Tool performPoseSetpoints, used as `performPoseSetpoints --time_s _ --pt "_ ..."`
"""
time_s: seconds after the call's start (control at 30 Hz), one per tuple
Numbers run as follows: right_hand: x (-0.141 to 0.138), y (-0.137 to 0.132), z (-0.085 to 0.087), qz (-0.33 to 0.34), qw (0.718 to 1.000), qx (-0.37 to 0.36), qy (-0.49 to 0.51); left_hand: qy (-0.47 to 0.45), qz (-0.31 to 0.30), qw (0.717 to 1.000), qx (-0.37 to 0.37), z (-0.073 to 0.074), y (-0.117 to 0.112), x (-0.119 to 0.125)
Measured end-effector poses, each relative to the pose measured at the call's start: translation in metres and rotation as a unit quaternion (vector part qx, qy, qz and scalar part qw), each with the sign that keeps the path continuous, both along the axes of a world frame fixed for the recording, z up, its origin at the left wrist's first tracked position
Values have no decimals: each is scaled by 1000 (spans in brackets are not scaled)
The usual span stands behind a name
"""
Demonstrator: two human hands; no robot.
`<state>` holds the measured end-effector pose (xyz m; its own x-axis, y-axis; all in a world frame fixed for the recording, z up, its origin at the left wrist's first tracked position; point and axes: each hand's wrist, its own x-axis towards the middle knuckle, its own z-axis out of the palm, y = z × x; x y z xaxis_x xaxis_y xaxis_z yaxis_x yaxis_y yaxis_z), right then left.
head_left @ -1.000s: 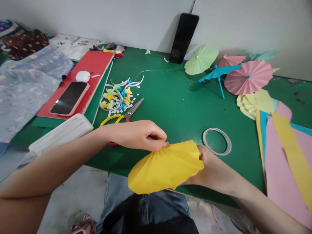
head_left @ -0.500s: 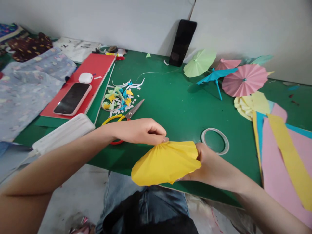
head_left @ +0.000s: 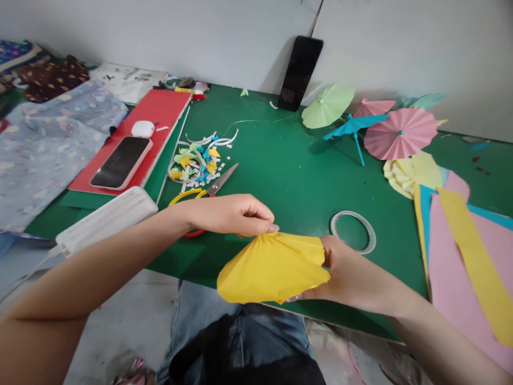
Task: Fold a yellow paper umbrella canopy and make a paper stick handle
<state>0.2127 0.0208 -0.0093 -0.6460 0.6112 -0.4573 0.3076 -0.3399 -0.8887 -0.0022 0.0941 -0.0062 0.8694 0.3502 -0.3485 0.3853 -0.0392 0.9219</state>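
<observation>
Left hand (head_left: 240, 214) pinches the paper (head_left: 272, 270) by its gathered top; right hand (head_left: 342, 264) grips its right side. The paper overhangs the surface's (head_left: 276, 160) near edge less than a second ago. Beyond: one scissors (head_left: 222, 181), one tape (head_left: 371, 235), two phones (head_left: 300, 73), one at the far edge.

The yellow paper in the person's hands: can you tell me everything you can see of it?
The yellow paper looks thin and bright, with creases fanning out from a gathered spot at its upper edge. Its outer rim is curved and slightly wavy. The left hand pinches near the gathered spot; the right hand holds the right side. It is tilted, apparently held up at the near edge of the green table. Its underside is hidden.
</observation>
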Motion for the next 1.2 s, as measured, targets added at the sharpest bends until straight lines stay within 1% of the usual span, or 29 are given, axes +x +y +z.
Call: performPoseSetpoints --time_s 0.23,0.33,0.43,0.67,0.8,0.87,0.93,0.97,1.0,1.03,1.07,1.1,1.13,1.17,1.2 --pt "2 0 -3 -10 1000 -25 9 3 6 1000 -20 -6 -2 0" --pt "2 -1 -4 -8 1000 -19 -2 2 14 1000 -12 -6 -2 0" --pt "2 0 -4 -8 1000 -12 -2 0 5 1000 -14 -5 -2 0" --pt "3 1 -4 -14 999 -33 9 2 15 1000 -4 -6 -1 0" --pt "7 -2 -8 -19 998 -55 6 2 20 1000 0 -4 -1 -1" --pt "11 -2 -11 -20 997 -61 34 -3 32 999 11 -2 -1 -1" --pt "16 2 -11 -37 993 -65 94 -5 55 998 22 1 1 -2" --pt "20 5 -10 -54 988 -69 128 -3 71 997 29 3 2 -2" --pt "26 7 -9 -90 979 -64 170 1 91 995 40 4 4 -2" --pt "33 6 -10 -118 975 -53 182 8 111 992 53 5 6 -2" --pt "44 1 -12 -151 973 -27 172 17 129 989 69 5 8 -2" --pt "57 -11 -18 -192 971 8 141 29 144 985 96 5 11 -1" --pt "74 -31 -29 -243 963 51 102 42 155 979 129 4 13 0" --pt "93 -59 -44 -270 956 94 59 54 163 971 164 2 16 2" --pt "114 -95 -65 -284 951 121 15 66 168 963 201 0 18 4"
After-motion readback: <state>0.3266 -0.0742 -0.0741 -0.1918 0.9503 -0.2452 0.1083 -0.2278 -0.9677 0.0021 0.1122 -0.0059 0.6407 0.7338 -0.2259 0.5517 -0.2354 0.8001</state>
